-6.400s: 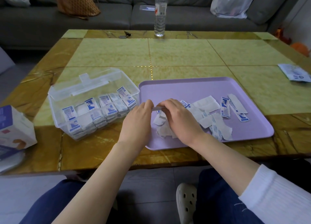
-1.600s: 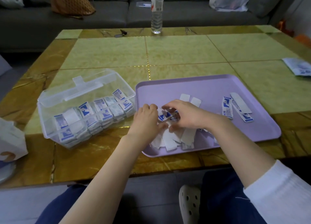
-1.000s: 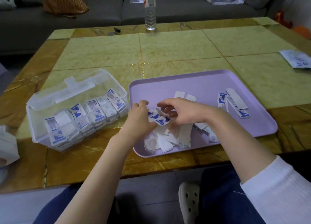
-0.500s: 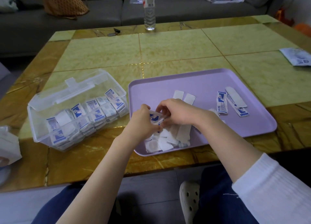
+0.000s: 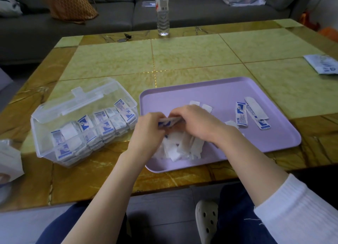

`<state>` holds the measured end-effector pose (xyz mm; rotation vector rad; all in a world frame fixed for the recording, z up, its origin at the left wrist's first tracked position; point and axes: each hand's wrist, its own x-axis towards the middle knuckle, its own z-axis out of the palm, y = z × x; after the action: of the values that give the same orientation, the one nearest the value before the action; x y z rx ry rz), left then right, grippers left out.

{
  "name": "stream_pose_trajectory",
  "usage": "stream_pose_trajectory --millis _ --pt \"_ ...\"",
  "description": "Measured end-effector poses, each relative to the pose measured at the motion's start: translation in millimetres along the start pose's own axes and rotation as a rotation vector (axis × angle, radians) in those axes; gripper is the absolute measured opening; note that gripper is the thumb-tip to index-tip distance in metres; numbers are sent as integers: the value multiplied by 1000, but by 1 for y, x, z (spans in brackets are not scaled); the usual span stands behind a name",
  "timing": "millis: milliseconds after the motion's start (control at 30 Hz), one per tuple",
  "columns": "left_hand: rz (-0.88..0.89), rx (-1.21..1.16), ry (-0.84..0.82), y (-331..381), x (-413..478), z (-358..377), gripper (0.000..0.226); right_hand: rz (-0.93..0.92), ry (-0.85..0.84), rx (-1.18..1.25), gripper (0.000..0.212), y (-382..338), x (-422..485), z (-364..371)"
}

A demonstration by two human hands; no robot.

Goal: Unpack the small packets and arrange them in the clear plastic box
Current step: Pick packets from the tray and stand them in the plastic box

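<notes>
A clear plastic box [image 5: 43, 133] stands open on the table's left, with rows of small blue-and-white packets [image 5: 102, 122] lined up inside. To its right lies a purple tray [image 5: 210, 90]. Over the tray's near left part, my left hand [image 5: 146, 130] and my right hand [image 5: 193, 122] together hold a small stack of packets [image 5: 167, 122] between the fingers. Below the hands lies a heap of loose white packets [image 5: 179, 148]. Several more packets [image 5: 252, 115] lie on the tray's right side.
A water bottle [image 5: 162, 11] stands at the table's far edge, with keys [image 5: 125, 37] to its left. A printed packet [image 5: 323, 64] lies at the right edge. A white carton [image 5: 9, 159] sits at the near left. A grey sofa runs behind.
Both hands have gathered packets from the tray heap and closed on a small stack, lifting it slightly. The view has shifted a little; the box's contents are unchanged.
</notes>
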<state>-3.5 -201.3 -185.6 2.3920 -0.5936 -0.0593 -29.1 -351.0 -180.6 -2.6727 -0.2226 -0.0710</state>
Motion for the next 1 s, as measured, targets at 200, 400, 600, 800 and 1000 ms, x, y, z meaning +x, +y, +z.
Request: stream_pose_trajectory --millis 200,400,600,800,1000 --pt "242 -240 373 11 2 -10 8 -146 495 31 10 -11 -2 -10" --pt "164 -181 178 0 -1 1 29 -34 139 -133 15 3 -3 -1" --pt "95 -208 144 2 -6 0 35 -7 64 -102 22 1 -3 4" --pt "97 56 169 -8 -6 1 13 -4 -3 -163 25 -2 -5 8" --pt "159 275 152 -14 -5 3 11 -23 70 -220 19 -2 -1 9"
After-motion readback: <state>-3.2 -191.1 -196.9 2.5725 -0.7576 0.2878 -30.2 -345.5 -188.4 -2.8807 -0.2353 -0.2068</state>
